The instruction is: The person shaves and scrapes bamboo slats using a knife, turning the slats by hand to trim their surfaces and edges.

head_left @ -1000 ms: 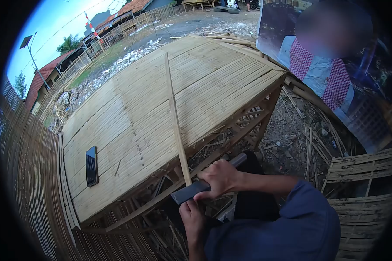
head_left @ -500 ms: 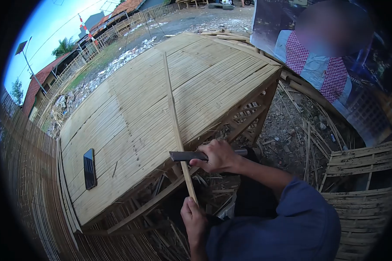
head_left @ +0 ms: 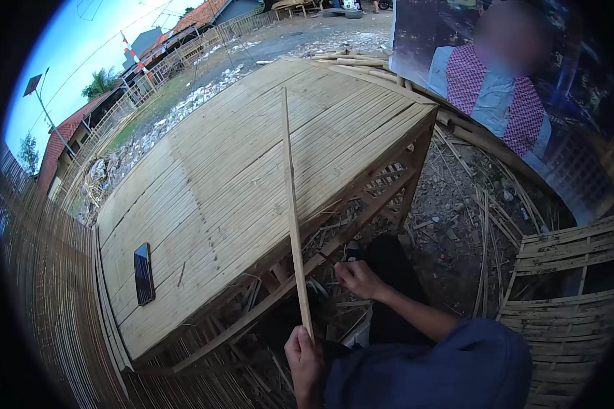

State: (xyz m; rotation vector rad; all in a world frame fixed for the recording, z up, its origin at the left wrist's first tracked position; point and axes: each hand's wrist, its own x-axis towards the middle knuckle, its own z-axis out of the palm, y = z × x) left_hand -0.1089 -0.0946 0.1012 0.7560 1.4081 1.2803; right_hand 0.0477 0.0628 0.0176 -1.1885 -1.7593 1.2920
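My left hand (head_left: 304, 358) is closed round the lower end of a long, thin bamboo strip (head_left: 293, 204). The strip slants up over the edge of a slatted bamboo platform (head_left: 239, 160), its far end over the slats. To the right of the strip, below the platform's edge, my right hand (head_left: 359, 280) is a fist. A thin dark edge of the knife (head_left: 327, 258) shows at its upper left; most of the knife is hidden. The two hands are apart.
A black phone (head_left: 144, 274) lies at the platform's left side. A woven bamboo wall (head_left: 44, 273) stands at the left. A banner with a printed person (head_left: 491, 102) hangs at the upper right, above bamboo slats (head_left: 566, 327). Bamboo scraps litter the ground.
The knife lay across the strip in my right hand; that hand has moved down and to the right, off the strip. The strip's upper part has swung right.
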